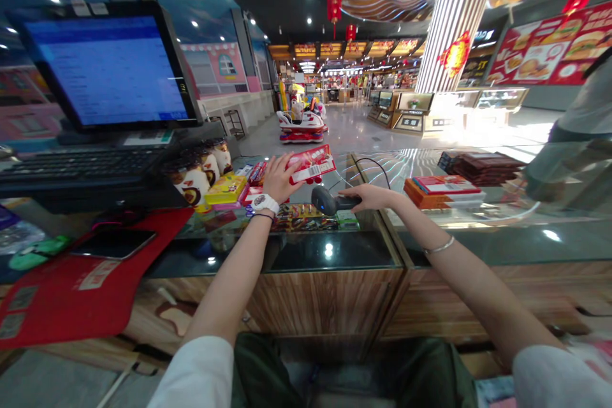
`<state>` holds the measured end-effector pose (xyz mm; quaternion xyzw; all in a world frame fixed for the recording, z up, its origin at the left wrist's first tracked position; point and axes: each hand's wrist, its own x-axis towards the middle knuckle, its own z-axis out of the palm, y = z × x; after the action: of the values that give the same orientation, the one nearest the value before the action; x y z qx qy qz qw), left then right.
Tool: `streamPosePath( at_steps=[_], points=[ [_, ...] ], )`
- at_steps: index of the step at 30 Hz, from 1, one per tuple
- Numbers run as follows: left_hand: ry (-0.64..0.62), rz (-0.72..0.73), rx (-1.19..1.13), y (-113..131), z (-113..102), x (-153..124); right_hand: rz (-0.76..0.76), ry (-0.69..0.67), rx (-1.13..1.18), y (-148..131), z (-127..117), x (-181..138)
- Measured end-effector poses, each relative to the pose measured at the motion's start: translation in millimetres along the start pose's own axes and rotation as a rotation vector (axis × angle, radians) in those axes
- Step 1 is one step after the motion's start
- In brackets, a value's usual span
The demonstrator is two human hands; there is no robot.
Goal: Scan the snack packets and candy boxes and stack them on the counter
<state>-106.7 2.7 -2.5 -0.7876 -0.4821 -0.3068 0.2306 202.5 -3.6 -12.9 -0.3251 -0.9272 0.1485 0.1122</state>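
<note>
My left hand (pixel 277 180) is closed on a red and white snack packet (pixel 312 164), held up over the glass counter (pixel 329 248). A white watch sits on that wrist. My right hand (pixel 369 196) grips the handle of a dark barcode scanner (pixel 329 201), whose head points left toward the packet. A black cable runs from the scanner across the glass. Small colourful packets (pixel 306 217) lie on the counter under both hands.
A touchscreen monitor (pixel 105 70) and keyboard (pixel 76 166) stand at left, with cups (pixel 196 178) beside them. A phone (pixel 112 243) lies on a red mat (pixel 71 280). Stacked boxes (pixel 444 190) sit at right. Another person (pixel 574 140) stands at the right counter.
</note>
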Motion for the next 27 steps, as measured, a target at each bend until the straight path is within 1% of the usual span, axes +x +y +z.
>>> streamPosePath(
  at_steps=[2, 5, 9, 13, 15, 18, 21, 23, 25, 27],
  points=[
    [-0.017, 0.009, -0.010, 1.9, 0.6, 0.0, 0.038, -0.027, 0.009, 5.3, -3.5, -4.6],
    [-0.037, 0.022, -0.016, 5.7, 0.8, 0.3, 0.040, -0.010, -0.018, 7.5, -0.3, -5.8],
    [-0.058, 0.027, -0.017, 9.8, 0.7, 0.4, 0.013, 0.015, -0.052, 1.4, 11.6, -0.7],
    [-0.036, 0.000, -0.009, 7.7, 2.7, -0.9, 0.102, 0.066, -0.167, -9.1, 16.3, 2.1],
    [-0.019, -0.022, -0.004, 5.2, 3.2, -1.8, 0.166, 0.136, -0.242, -14.7, 14.5, 1.9],
    [0.003, -0.058, 0.012, 2.6, 1.7, -2.4, 0.218, 0.297, -0.274, -20.8, 8.3, 0.3],
    [0.014, -0.073, 0.030, 1.4, -0.8, -2.6, 0.214, 0.497, -0.176, -22.0, 0.7, -2.4],
    [0.017, -0.069, 0.041, -0.3, -1.2, -3.0, 0.198, 0.603, -0.085, -20.3, -3.6, -4.2],
    [0.021, -0.060, 0.052, -3.2, -0.3, -3.8, 0.194, 0.647, -0.006, -17.4, -6.3, -5.3],
    [0.022, -0.053, 0.056, -6.8, 1.4, -4.8, 0.203, 0.648, 0.041, -14.4, -6.8, -5.0]
  ],
)
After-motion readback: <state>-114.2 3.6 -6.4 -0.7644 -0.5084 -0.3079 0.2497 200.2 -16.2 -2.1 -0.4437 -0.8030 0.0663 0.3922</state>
